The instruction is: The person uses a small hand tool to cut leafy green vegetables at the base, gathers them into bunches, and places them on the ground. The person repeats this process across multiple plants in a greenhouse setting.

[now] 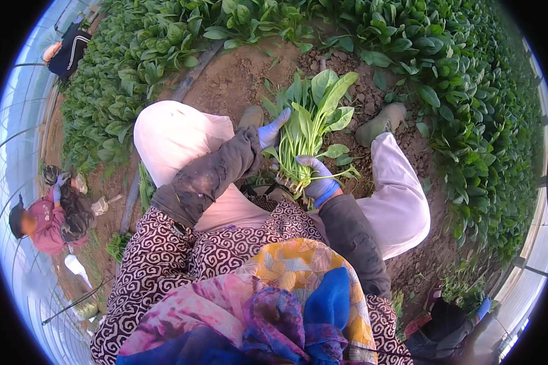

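Note:
A bunch of leafy greens, apparently spinach (308, 118), is held between my two gloved hands above the soil. Its broad leaves point away from me and the pale root ends face my lap. My right hand (322, 180), in a bluish glove, grips the stems low down near the roots. At the bunch's left side is my left hand (274, 130), its thumb stretched along the leaves and its fingers mostly hidden behind the stems. One loose stem (338, 174) sticks out to the right across my right hand.
Dense standing greens (466, 114) curve around the front and right. A dark hose or strip (198, 68) runs along the bare soil (237, 68). Cut bunches (118, 246) lie at left. Other people (50, 223) are at left, upper left and lower right, under plastic greenhouse walls.

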The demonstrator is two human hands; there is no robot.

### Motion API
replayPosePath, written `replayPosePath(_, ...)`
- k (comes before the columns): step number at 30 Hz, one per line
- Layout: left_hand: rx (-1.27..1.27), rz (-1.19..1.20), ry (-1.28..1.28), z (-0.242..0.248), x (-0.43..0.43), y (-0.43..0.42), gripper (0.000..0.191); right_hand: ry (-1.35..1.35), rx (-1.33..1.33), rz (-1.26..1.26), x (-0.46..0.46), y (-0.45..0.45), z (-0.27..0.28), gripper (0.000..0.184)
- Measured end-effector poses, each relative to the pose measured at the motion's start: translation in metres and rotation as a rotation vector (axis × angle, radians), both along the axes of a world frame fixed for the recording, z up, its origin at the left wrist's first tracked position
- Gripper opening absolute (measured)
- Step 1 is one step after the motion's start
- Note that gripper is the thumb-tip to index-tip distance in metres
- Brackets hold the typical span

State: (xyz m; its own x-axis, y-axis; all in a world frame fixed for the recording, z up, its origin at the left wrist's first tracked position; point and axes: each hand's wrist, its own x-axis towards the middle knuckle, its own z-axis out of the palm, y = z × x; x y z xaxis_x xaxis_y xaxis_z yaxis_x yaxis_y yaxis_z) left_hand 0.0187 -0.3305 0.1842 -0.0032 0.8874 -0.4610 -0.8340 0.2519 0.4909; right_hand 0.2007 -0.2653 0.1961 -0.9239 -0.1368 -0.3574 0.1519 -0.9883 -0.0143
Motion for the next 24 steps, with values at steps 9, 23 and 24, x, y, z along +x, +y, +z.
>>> replayPosePath(9,-0.140,-0.003,0.129,0.057,0.003,-0.001,0.053,-0.010,0.576,0.180,0.002,0.023,0.017,0.069)
replayPosePath(23,0.107,-0.825,1.270,0.058,-0.033,0.046,0.071,0.079,0.465,-0.290,-0.050,0.051,0.014,0.069)
replayPosePath(24,0.164,-0.814,1.305,0.058,-0.037,0.058,0.073,0.070,0.495,-0.266,-0.056,0.061,0.019,0.066)
